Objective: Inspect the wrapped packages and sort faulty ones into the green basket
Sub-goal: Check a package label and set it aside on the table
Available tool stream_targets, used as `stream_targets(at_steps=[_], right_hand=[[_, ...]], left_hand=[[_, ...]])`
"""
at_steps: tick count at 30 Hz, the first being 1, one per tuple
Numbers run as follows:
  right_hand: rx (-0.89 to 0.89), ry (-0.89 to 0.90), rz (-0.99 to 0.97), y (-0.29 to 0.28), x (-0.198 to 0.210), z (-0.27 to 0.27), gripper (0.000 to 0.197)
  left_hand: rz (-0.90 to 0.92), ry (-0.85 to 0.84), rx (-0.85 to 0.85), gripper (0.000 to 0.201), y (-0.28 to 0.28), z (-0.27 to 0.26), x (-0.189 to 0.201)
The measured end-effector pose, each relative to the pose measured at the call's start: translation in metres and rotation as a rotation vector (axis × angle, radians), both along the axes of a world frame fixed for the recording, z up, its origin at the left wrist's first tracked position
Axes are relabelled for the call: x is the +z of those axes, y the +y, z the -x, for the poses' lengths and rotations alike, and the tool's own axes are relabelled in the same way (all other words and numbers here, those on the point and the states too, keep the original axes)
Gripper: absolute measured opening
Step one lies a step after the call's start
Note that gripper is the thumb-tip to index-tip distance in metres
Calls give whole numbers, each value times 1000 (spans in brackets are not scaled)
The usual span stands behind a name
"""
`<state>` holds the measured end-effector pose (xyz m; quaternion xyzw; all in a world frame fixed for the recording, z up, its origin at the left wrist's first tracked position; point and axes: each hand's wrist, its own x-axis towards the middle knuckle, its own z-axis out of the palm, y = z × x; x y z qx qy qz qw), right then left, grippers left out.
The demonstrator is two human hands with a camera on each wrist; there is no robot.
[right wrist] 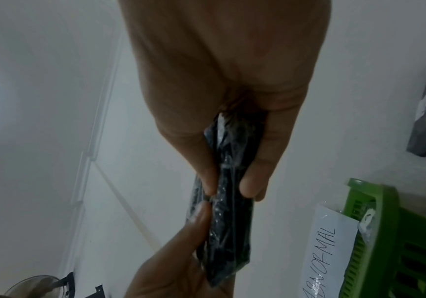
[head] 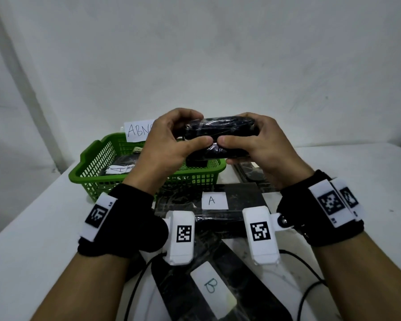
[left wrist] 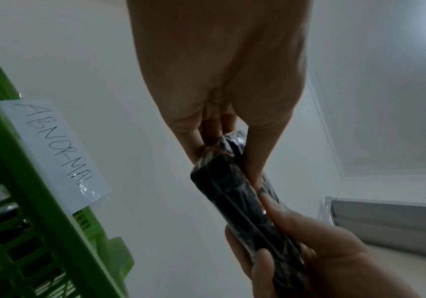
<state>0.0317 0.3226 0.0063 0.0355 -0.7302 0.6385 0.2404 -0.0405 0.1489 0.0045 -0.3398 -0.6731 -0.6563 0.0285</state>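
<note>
Both hands hold one black package [head: 220, 133] wrapped in clear film, lifted above the table at centre. My left hand [head: 171, 137] grips its left end, thumb on the near side and fingers curled over the top. My right hand [head: 257, 142] grips the right end the same way. The two thumbs nearly meet in the middle. The package [left wrist: 234, 203] runs between both grips in the left wrist view, and the package [right wrist: 224, 201] shows likewise in the right wrist view. The green basket [head: 88, 167] stands behind and left of the hands, with a wrapped package labelled A [head: 118, 166] inside.
A paper sign reading ABNORMAL [head: 137, 130] is fixed to the basket's back rim. Flat black wrapped packages lie near me on the white table, one labelled A [head: 214, 200], one labelled B [head: 211, 286]. Another package [head: 252, 174] lies right of the basket. Cables [head: 310, 288] trail near the right forearm.
</note>
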Motion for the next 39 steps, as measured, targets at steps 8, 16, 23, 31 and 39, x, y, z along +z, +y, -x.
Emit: stream_targets(at_steps=[8, 16, 23, 31, 39], right_hand=[[151, 144, 40, 0, 5, -4, 25], [-6, 253, -50, -6, 1, 1, 9], [-77, 91, -102, -15, 7, -3, 39], [-27, 10, 107, -8, 11, -4, 42], [-78, 103, 54, -18, 4, 0, 45]], left_hand=[[86, -180, -202, 41, -7, -10, 8], [-56, -148, -240, 10, -5, -1, 4], [-96, -8, -276, 23, -13, 5, 3], [-77, -114, -252, 48, -15, 5, 2], [-106, -43, -119, 46, -19, 8, 4]])
